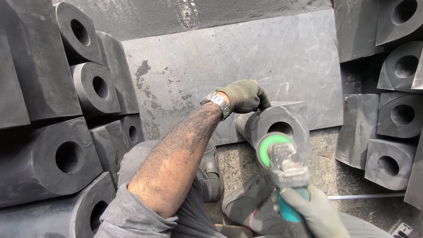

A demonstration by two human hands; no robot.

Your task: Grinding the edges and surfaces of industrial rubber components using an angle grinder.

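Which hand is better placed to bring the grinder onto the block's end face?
Right. The right hand grips the grinder, its green disc at the rubber block face. The left hand is steadying the block's top.

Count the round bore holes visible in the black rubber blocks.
11: five in the left stack, one in the block under the left hand, five in the right stack. Others may be hidden.
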